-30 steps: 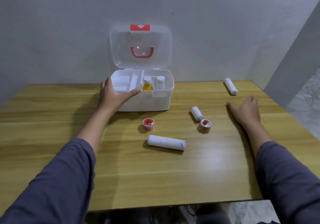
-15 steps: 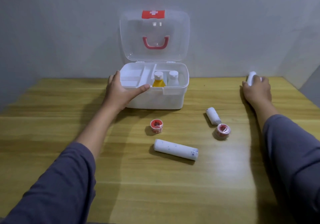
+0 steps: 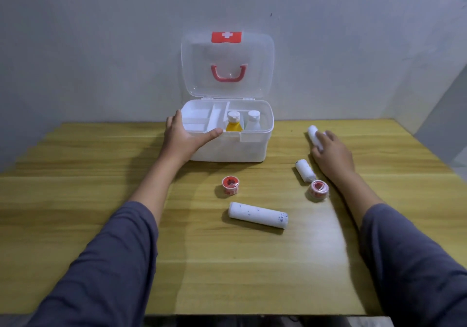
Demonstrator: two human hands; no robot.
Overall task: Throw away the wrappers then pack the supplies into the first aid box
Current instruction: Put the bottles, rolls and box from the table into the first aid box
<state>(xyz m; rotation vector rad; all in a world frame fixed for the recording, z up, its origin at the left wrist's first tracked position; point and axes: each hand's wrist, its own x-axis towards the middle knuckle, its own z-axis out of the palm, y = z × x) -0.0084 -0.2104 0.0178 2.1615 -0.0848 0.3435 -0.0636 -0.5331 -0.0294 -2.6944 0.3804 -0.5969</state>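
On the bench (image 3: 101,175), the right hand (image 3: 333,157) gripped a bandage roll (image 3: 313,133) while the left hand (image 3: 182,142) held the open first aid box (image 3: 227,149) by its rim. Two bottles (image 3: 233,124) stood inside; a short roll (image 3: 305,170), a long roll (image 3: 257,218) and two tapes (image 3: 230,185) lay outside, unpacked.

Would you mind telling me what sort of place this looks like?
Probably a plain indoor corner: a bare grey wall, a yellow wood-grain table and an open white plastic first aid box.

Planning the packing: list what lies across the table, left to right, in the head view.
Left grip → red tape roll → long bandage roll → short bandage roll → right grip. Second tape roll and held roll overlap; omitted.
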